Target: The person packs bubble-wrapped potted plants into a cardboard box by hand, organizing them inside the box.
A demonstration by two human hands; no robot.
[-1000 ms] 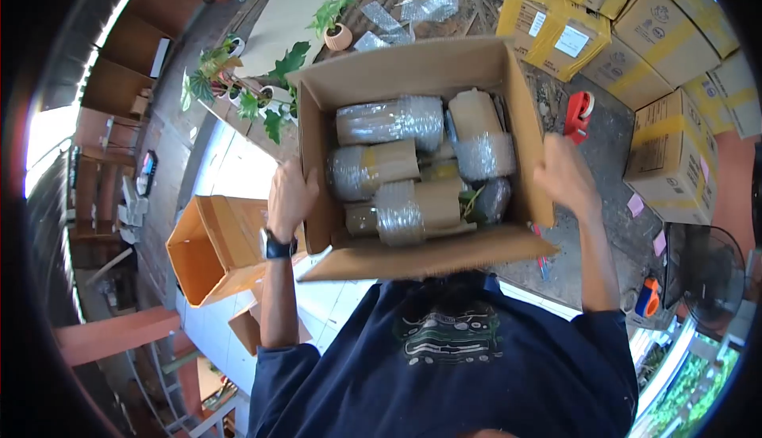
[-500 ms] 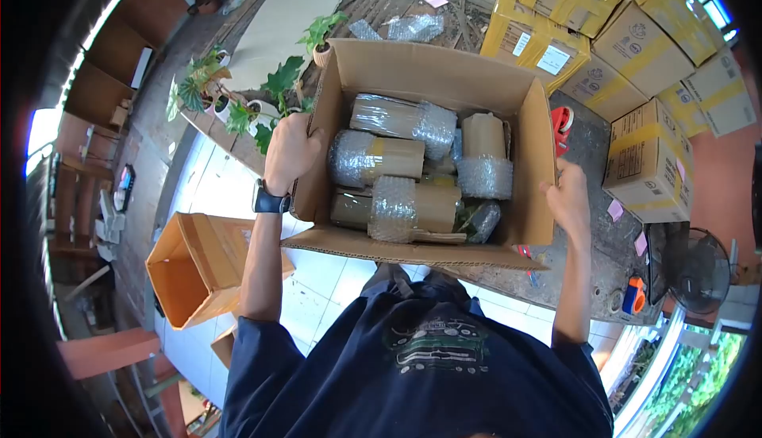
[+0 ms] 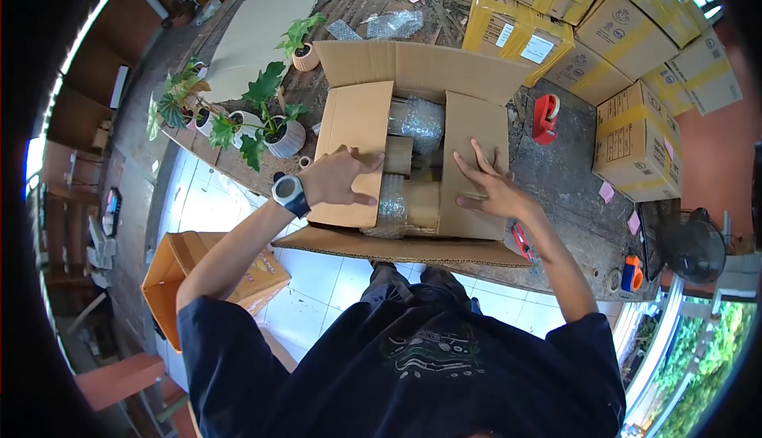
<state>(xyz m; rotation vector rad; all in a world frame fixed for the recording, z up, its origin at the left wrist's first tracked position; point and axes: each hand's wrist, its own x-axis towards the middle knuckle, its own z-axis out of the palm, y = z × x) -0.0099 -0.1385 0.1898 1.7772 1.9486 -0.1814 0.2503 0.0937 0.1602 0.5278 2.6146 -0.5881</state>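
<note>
A cardboard box (image 3: 421,65) stands on the worktable in front of me, its left flap (image 3: 349,124) and right flap (image 3: 484,116) folded inward. Through the gap between them show cardboard rolls bound in bubble wrap (image 3: 417,124). On the left flap lies my left hand (image 3: 337,180), fingers spread, a watch on its wrist. My right hand (image 3: 496,188) rests on the right flap with its fingers apart. The far flap stands up, and the near flap (image 3: 405,249) sticks out toward me. Most of the contents are hidden under the side flaps.
Potted plants (image 3: 283,135) stand left of the box. A red tape dispenser (image 3: 545,119) and a red cutter (image 3: 521,241) lie to its right. Taped cartons (image 3: 639,132) are stacked at the back right, near a black fan (image 3: 692,247). An opened carton (image 3: 214,267) sits on the floor.
Both hands have moved from the box's side edges onto its side flaps. Those flaps now lie folded inward, covering much of the wrapped rolls. The view has shifted slightly.
</note>
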